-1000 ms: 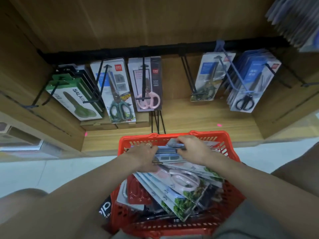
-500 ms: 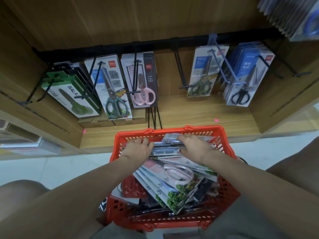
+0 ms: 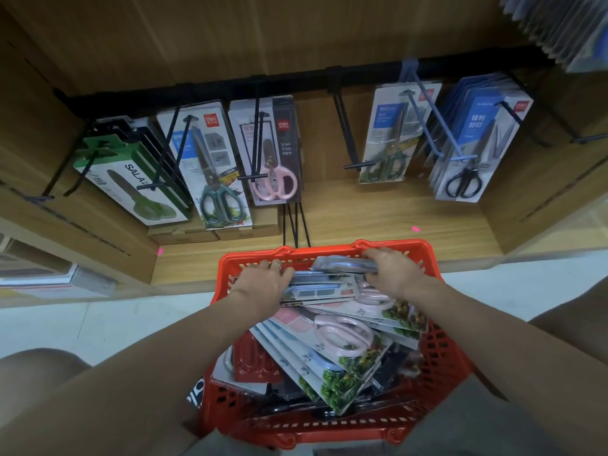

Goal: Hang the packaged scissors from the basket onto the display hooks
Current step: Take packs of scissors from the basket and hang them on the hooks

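Slid slightly further along the packs (image 3: 324, 286) in the basket (image 3: 441, 353): left hand (image 3: 263, 284) and right hand (image 3: 393, 271) both gripping. Lift only matching packs; then align holes with hooks (image 3: 256, 176).

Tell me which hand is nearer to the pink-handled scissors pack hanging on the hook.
Left. The left hand sits in the basket almost straight below the hanging pink scissors pack; the right hand is farther off to the right.

The person is showing two bare forearms with no sleeves reaching into view. The left hand (image 3: 263, 284) is wearing a thin ring (image 3: 275, 265), possibly silver-coloured. The right hand (image 3: 393, 274) is wearing no ring on the fingers showing.
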A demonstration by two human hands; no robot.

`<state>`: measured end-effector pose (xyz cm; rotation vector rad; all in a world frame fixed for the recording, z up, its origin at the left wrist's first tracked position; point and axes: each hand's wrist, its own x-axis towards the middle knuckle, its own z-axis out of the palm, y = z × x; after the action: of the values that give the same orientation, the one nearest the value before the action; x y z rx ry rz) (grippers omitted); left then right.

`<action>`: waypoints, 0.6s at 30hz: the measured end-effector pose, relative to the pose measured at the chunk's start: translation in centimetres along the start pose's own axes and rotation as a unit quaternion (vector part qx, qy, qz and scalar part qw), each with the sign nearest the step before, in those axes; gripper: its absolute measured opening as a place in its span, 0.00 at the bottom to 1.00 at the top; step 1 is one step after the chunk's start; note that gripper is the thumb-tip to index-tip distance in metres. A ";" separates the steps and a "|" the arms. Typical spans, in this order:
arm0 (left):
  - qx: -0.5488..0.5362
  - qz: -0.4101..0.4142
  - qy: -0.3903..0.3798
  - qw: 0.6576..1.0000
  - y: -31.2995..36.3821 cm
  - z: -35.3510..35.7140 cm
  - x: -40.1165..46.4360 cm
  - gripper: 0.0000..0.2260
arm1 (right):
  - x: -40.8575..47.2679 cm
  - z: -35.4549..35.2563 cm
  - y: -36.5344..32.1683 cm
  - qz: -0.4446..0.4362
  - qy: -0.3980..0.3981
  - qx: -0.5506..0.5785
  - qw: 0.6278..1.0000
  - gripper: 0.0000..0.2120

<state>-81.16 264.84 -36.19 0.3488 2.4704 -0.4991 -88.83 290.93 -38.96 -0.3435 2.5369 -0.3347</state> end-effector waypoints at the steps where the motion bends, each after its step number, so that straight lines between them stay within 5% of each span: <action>1: -0.006 0.000 -0.002 1.000 -0.1 -0.1 0.1 0.29 | 0.2 0.2 0.2 -0.002 -0.006 -0.025 1.000 0.27; 13: 0.030 0.007 -0.037 0.999 -0.3 0.4 -0.4 0.29 | 1.4 0.4 -0.2 -0.051 0.016 -0.257 0.965 0.22; 16: -0.071 0.018 -0.025 0.997 -1.1 0.2 -0.7 0.35 | 0.6 -0.7 -0.5 -0.089 0.031 -0.277 0.956 0.19; 18: -0.236 0.009 -0.010 0.972 -1.6 -0.9 -1.1 0.42 | -0.2 -1.8 -1.0 -0.118 0.041 -0.277 0.953 0.20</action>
<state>-81.32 263.63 -34.43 0.1695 2.4664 0.1006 -89.47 290.36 -37.06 -0.8636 2.6370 0.2975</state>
